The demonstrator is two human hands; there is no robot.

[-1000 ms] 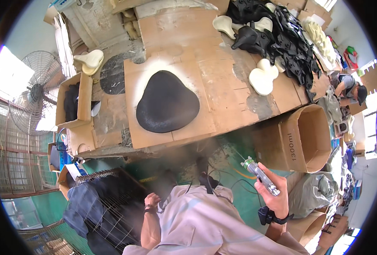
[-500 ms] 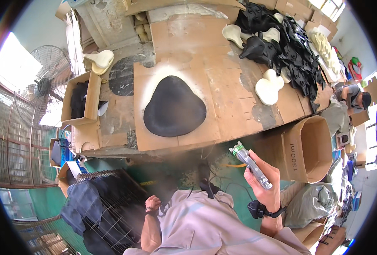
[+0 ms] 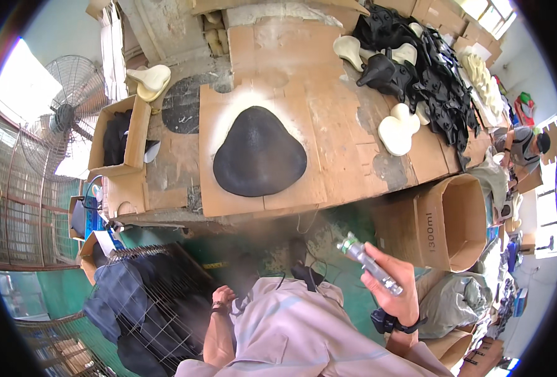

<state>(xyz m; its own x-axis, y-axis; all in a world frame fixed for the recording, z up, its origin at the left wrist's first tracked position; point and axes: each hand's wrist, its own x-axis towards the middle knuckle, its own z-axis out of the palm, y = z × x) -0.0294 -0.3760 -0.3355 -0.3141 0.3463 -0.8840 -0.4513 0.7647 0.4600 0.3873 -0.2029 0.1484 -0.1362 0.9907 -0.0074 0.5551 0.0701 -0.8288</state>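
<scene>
While right fingers grip a silver spray gun, left fingers curl inward, black pad on cardboard.

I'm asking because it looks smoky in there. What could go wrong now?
The faint haze in front of the table might be breathed in, or settle on the dark cloth at the left. The black three-cornered pad lies fairly near the table's front edge, so a bump might knock it off. The right hand holds the silver tool out over the green floor, so if it slipped, it could drop.
</scene>
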